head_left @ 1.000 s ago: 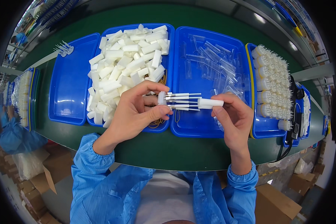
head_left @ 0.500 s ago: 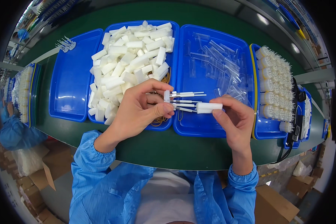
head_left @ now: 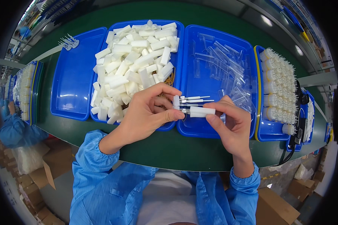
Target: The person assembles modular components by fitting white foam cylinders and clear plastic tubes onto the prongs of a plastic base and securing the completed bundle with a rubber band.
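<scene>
My left hand [head_left: 145, 108] is closed on the white disc-like base of a pronged plastic part [head_left: 176, 101], held sideways over the gap between two blue trays. Several thin white prongs point right from the base. Between the thumb and fingers of my right hand [head_left: 233, 127] is a white foam block [head_left: 202, 111]. Its left end sits over one or more of the lower prongs, near the base; how many go inside is hidden. The upper prongs stick out bare above the block.
A blue tray [head_left: 181, 52] is heaped with white foam blocks [head_left: 131, 56], with rubber bands beneath. Clear plastic tubes [head_left: 225, 62] lie in the tray to its right. Assembled pieces [head_left: 278, 86] stand in rows farther right. Pronged parts [head_left: 68, 43] sit on the left tray [head_left: 73, 90].
My right hand has moved left with the foam block, which now covers more of the lower prongs. My left hand and the pronged part have shifted slightly right.
</scene>
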`<action>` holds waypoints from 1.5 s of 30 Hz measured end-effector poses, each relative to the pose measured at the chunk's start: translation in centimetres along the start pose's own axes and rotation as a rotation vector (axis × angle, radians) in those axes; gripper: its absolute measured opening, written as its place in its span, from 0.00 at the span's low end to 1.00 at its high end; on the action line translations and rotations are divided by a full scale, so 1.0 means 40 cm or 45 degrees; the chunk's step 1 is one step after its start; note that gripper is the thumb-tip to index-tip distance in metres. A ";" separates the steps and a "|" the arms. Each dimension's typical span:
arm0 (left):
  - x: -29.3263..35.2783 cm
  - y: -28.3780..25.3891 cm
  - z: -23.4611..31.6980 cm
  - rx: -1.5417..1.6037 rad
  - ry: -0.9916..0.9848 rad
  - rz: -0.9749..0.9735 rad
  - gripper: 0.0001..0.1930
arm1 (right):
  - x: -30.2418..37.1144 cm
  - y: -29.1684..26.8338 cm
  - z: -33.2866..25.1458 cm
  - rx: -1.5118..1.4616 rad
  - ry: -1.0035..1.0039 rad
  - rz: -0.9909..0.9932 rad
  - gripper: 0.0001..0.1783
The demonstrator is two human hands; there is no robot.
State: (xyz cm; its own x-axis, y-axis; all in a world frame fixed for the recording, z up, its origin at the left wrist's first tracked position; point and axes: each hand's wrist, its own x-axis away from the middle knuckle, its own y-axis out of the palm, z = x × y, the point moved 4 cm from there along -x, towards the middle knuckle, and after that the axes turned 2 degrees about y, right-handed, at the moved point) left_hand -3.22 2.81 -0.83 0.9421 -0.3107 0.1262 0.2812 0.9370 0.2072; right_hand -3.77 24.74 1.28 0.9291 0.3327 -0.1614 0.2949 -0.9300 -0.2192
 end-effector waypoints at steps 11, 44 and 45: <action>0.002 0.001 -0.006 -0.048 0.110 0.099 0.21 | 0.021 0.034 -0.038 0.459 -0.207 0.225 0.19; 0.012 -0.124 0.128 -0.032 0.754 0.575 0.20 | -0.098 0.331 -0.078 1.182 -0.822 -0.460 0.15; 0.012 -0.121 0.127 -0.021 0.771 0.545 0.21 | -0.104 0.337 -0.076 1.267 -0.813 -0.492 0.14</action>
State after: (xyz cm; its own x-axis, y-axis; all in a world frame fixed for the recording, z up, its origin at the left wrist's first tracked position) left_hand -5.05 -2.70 3.14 0.9043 0.2201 -0.3658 -0.1347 0.9602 0.2447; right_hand -2.97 10.36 1.92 0.4621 0.8339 -0.3017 -0.0314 -0.3246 -0.9453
